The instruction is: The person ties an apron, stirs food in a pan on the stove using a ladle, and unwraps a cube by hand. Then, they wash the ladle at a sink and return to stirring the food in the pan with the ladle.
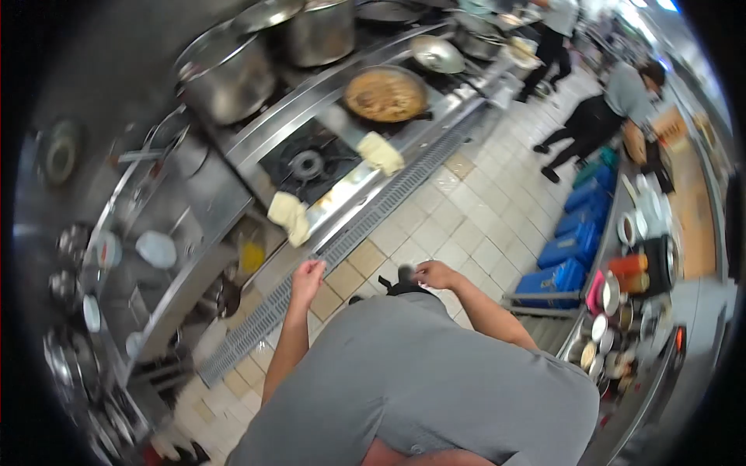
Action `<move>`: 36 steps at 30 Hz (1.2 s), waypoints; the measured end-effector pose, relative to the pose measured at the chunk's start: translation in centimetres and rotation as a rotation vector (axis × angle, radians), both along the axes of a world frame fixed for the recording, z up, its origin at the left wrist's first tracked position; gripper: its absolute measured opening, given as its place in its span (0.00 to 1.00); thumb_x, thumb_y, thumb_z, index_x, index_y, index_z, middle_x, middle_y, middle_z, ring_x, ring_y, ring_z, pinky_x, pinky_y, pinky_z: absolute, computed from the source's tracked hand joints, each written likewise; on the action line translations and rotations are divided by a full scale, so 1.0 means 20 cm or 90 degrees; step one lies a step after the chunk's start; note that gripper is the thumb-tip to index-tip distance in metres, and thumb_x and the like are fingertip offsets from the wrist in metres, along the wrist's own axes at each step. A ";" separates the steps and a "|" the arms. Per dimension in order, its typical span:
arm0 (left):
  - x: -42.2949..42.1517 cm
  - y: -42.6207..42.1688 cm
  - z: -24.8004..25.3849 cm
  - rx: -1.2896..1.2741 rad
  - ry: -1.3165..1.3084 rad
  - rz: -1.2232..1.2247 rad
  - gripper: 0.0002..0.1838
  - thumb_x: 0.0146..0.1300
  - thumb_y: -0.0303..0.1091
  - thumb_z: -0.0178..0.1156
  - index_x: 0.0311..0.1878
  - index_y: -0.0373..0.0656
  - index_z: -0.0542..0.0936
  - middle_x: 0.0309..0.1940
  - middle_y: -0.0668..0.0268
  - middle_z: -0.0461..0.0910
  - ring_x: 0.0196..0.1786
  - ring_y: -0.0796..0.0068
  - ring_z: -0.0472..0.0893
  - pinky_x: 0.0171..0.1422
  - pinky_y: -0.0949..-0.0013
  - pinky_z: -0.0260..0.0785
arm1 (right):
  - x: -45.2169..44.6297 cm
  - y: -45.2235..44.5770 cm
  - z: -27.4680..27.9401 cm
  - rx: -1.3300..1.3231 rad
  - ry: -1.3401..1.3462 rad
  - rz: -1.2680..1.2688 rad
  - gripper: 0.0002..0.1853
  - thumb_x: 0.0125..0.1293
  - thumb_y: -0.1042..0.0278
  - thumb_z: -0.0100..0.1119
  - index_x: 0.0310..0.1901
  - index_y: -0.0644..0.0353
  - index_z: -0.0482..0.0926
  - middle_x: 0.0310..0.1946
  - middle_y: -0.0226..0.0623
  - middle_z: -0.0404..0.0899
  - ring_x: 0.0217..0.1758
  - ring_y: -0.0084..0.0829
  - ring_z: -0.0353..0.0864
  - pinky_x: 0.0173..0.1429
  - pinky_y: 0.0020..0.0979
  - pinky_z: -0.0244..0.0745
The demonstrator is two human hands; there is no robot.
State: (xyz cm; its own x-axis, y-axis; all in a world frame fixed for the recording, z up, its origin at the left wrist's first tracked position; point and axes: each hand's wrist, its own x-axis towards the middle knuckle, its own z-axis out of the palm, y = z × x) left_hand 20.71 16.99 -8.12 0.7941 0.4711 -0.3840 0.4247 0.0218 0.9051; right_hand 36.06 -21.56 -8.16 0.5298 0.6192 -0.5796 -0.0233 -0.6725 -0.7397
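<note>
My left hand (308, 278) is raised in front of me, its fingers curled together, and I see nothing in it. A pale yellow folded cloth (290, 218) lies just beyond it on the stove's front edge. My right hand (437, 274) is at waist height with its fingers closed. Small dark and grey shapes show at its fingertips, and I cannot make out whether they are held or lie behind. Past the hands, a second pale cloth (380, 154) rests on the stove front, between a bare burner (307, 163) and a wide pan of brown food (385, 94).
Large steel pots (229, 76) stand behind the stove. A steel sink counter (167, 217) is on the left. A floor grate (342, 250) runs along the stove. To the right are blue bins (571, 245) under a crowded counter. A person (602, 109) leans over it farther along; another person (553, 39) stands beyond.
</note>
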 end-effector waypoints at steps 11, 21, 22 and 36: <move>-1.70 0.24 -0.63 0.097 0.653 -0.043 0.20 0.72 0.50 0.64 0.43 0.40 0.86 0.38 0.54 0.87 0.34 0.59 0.87 0.35 0.51 0.79 | 0.31 -0.96 -0.65 -0.135 0.206 -0.520 0.13 0.75 0.56 0.61 0.40 0.58 0.83 0.31 0.37 0.84 0.29 0.32 0.82 0.33 0.33 0.78; -1.32 -0.44 -0.93 0.501 0.638 -0.408 0.15 0.66 0.41 0.64 0.52 0.49 0.88 0.48 0.51 0.90 0.52 0.55 0.90 0.54 0.49 0.82 | 1.91 -0.12 0.21 0.118 -0.385 -0.098 0.17 0.69 0.64 0.69 0.55 0.64 0.85 0.37 0.42 0.88 0.42 0.35 0.86 0.51 0.36 0.82; -1.18 -0.38 -1.14 0.419 0.694 -0.467 0.21 0.69 0.47 0.64 0.58 0.46 0.87 0.57 0.47 0.87 0.61 0.50 0.86 0.64 0.47 0.79 | 2.02 -0.07 0.26 0.073 -0.304 -0.006 0.16 0.69 0.63 0.69 0.54 0.64 0.85 0.38 0.43 0.88 0.43 0.37 0.87 0.52 0.37 0.82; 0.84 0.37 -0.14 0.470 0.429 0.004 0.28 0.70 0.46 0.57 0.66 0.36 0.81 0.65 0.42 0.80 0.67 0.40 0.80 0.73 0.48 0.72 | 1.83 -0.69 -1.07 -0.425 -0.039 0.343 0.25 0.77 0.47 0.55 0.45 0.65 0.90 0.44 0.51 0.90 0.36 0.53 0.91 0.53 0.49 0.87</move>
State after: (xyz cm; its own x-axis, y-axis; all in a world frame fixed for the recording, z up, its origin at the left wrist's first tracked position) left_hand 37.48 24.44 -10.91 0.5155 0.7763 -0.3629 0.8558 -0.4449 0.2639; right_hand 72.70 -35.35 -29.52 0.3034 0.3348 -0.8921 0.4517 -0.8749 -0.1748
